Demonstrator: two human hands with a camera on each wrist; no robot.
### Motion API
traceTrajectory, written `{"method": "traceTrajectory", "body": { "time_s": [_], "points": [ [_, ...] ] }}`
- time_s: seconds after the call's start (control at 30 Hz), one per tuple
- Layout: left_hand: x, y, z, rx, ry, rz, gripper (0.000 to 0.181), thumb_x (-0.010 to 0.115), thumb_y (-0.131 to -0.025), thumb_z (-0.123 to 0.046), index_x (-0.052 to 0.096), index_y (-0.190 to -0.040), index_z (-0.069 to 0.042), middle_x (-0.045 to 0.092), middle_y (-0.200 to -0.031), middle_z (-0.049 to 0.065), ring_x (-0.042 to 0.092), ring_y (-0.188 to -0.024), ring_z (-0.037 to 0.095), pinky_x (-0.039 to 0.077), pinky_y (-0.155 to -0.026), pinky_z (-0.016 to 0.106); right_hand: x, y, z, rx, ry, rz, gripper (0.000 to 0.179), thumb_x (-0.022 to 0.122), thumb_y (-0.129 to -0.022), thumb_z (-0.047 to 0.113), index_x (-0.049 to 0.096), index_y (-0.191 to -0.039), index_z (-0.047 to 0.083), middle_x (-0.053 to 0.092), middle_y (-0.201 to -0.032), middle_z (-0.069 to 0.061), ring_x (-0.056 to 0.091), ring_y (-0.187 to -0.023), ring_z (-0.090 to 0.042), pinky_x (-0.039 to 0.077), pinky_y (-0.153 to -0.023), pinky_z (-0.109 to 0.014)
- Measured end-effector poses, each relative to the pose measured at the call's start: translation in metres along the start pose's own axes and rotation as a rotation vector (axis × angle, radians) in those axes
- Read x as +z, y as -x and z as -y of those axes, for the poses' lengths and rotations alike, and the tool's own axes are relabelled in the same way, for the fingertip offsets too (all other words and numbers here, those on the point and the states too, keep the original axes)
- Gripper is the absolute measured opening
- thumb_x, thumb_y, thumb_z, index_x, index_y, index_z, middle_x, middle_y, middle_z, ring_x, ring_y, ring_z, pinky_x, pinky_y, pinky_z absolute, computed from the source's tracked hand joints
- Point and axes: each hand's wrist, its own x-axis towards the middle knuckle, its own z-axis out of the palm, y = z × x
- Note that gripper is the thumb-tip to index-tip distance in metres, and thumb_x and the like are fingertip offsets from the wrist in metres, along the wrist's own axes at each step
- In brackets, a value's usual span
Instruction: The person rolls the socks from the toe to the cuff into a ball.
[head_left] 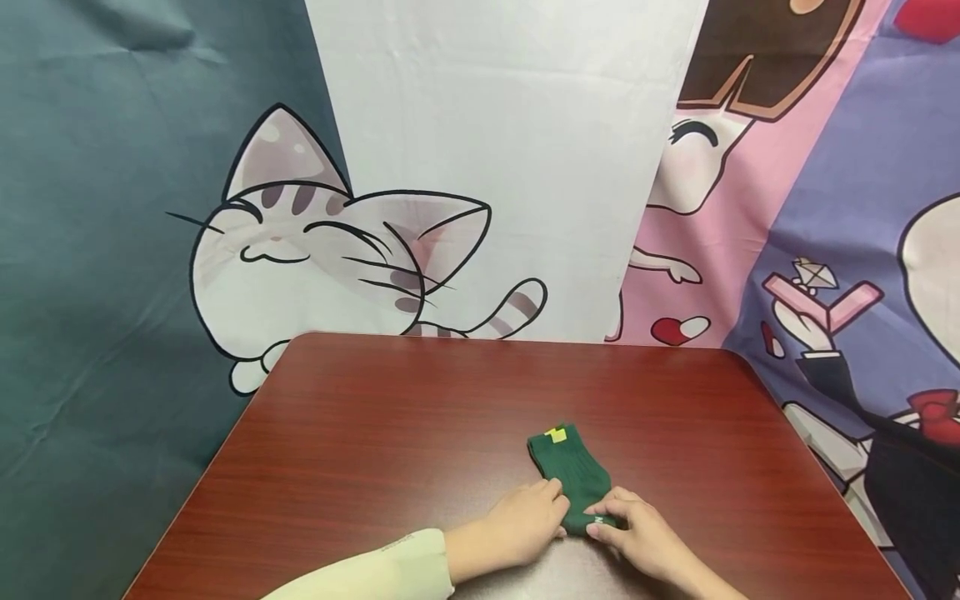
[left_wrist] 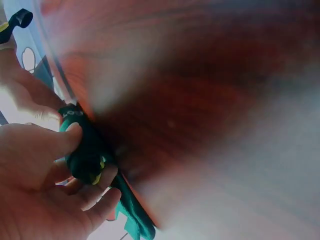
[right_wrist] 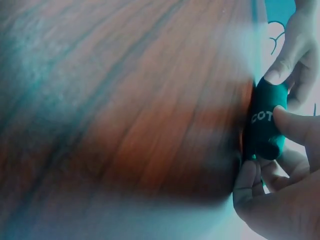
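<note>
A green sock lies on the table, its cuff with a yellow mark pointing away from me. Whether it is one sock or a stacked pair I cannot tell. The near end is rolled up, and white letters show on the roll in the right wrist view. My left hand grips the left side of that roll, thumb on the near side and fingers over the top. At the roll's other end, my right hand pinches it between thumb and fingers. In the left wrist view the flat part extends beyond the left fingers.
The reddish-brown wooden table has rounded far corners. Behind it hangs a cloth backdrop printed with a cartoon cat and figures. A pale sleeve covers my left forearm.
</note>
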Motion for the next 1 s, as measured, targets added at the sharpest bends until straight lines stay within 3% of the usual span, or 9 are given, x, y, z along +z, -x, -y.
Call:
{"method": "traceTrajectory", "body": {
  "time_s": [0.17,0.33,0.47,0.67,0.87,1.0],
  "points": [
    [-0.007,-0.002,0.002,-0.037,0.067,0.037,0.024,0.064,-0.097,-0.039,0.072,-0.103,-0.018,0.055,-0.088,-0.009,0.051,-0.080,0.003,0.047,-0.072,0.020,-0.003,-0.001,0.001,0.055,0.003,0.033,0.020,0.072,-0.093,0.035,0.076,-0.105,0.020,0.059,-0.092,0.015,0.048,-0.080,0.003,0.045,-0.070,-0.023],
    [-0.007,-0.005,0.008,-0.077,0.215,0.025,0.019,0.067,-0.097,-0.035,0.067,-0.104,-0.018,0.067,-0.096,-0.009,0.059,-0.090,0.003,0.049,-0.080,0.020,-0.004,-0.003,0.005,0.128,0.012,0.039,0.020,0.069,-0.095,0.037,0.074,-0.108,0.022,0.062,-0.098,0.013,0.052,-0.081,0.000,0.046,-0.074,-0.025],
    [-0.006,-0.006,0.012,-0.111,0.292,0.015,0.017,0.068,-0.096,-0.035,0.063,-0.099,-0.019,0.067,-0.093,-0.010,0.058,-0.089,0.003,0.048,-0.079,0.020,-0.003,-0.005,0.007,0.174,0.034,0.019,0.015,0.067,-0.096,0.038,0.069,-0.106,0.027,0.065,-0.102,0.010,0.056,-0.085,-0.002,0.048,-0.077,-0.028],
    [-0.005,-0.004,0.011,-0.143,0.250,0.005,0.018,0.064,-0.099,-0.036,0.068,-0.097,-0.019,0.064,-0.091,-0.007,0.054,-0.090,0.005,0.047,-0.078,0.021,0.000,-0.009,0.007,0.168,0.097,0.010,0.011,0.067,-0.097,0.035,0.069,-0.101,0.025,0.068,-0.102,0.007,0.064,-0.095,-0.013,0.051,-0.079,-0.035],
    [-0.004,-0.005,0.008,-0.163,0.143,-0.007,0.024,0.060,-0.100,-0.040,0.074,-0.096,-0.022,0.062,-0.094,-0.008,0.049,-0.090,0.007,0.040,-0.069,0.022,0.000,-0.013,0.013,0.235,0.147,0.001,0.007,0.071,-0.094,0.030,0.070,-0.098,0.025,0.068,-0.101,0.008,0.063,-0.103,-0.024,0.051,-0.084,-0.048],
    [-0.004,-0.007,0.008,-0.158,0.091,-0.016,0.024,0.060,-0.100,-0.041,0.076,-0.095,-0.024,0.060,-0.099,-0.012,0.045,-0.089,0.007,0.030,-0.064,0.022,0.002,-0.013,0.019,0.218,0.251,-0.043,0.012,0.075,-0.091,0.027,0.068,-0.101,0.027,0.059,-0.091,0.014,0.056,-0.092,-0.014,0.047,-0.077,-0.037]
  ]
}}
